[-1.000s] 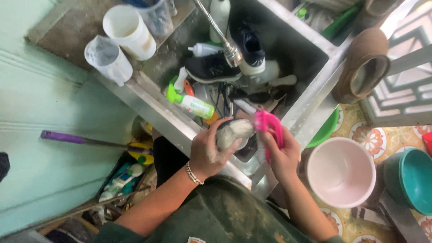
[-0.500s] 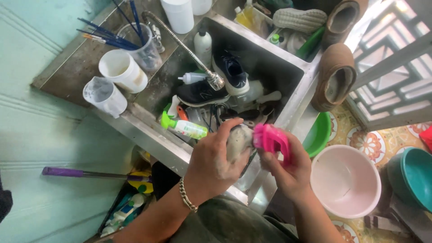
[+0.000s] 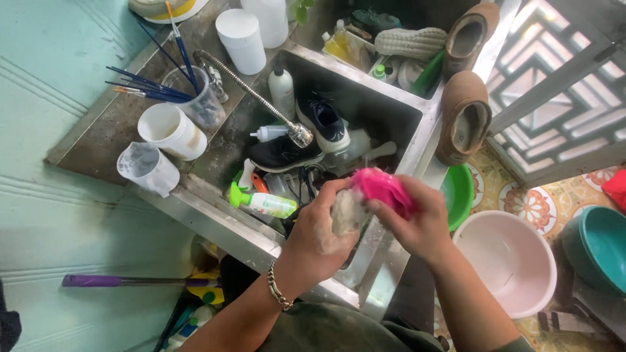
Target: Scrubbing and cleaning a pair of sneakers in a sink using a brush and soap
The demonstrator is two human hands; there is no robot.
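Note:
My left hand (image 3: pixel 319 238), with a bracelet on the wrist, grips a soapy grey shoe (image 3: pixel 344 212) over the near corner of the steel sink (image 3: pixel 398 127). My right hand (image 3: pixel 417 225) holds a pink scrub brush (image 3: pixel 381 188) pressed against that shoe. Both hands are wet with foam. Two dark sneakers (image 3: pixel 306 133) lie in the sink basin under the flexible tap head (image 3: pixel 300 135).
A green-capped bottle (image 3: pixel 261 202) lies on the sink rim. White cups (image 3: pixel 171 130) and a jar of paint brushes (image 3: pixel 195 98) stand on the counter. Brown slippers (image 3: pixel 464 117) rest on the far edge. A pink basin (image 3: pixel 508 261), a green bowl (image 3: pixel 460 192) and a teal basin (image 3: pixel 600 248) sit on the floor.
Both hands with the shoe and brush have shifted slightly right and nearer the sink corner. The brush has moved over the top of the shoe. The camera view has tilted.

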